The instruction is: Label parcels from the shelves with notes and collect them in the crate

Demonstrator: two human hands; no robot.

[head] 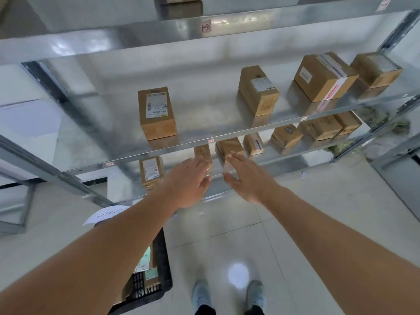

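Left hand (pixel 189 179) and right hand (pixel 244 176) are extended, fingers loosely spread, nothing held. Small brown cardboard parcel (pixel 203 153) lies just beyond left fingertips at frame centre, long axis pointing away.

Glossy metal shelves (pixel 204 142) bear matt cardboard parcels (pixel 156 112); black plastic crate (pixel 162 264) below.
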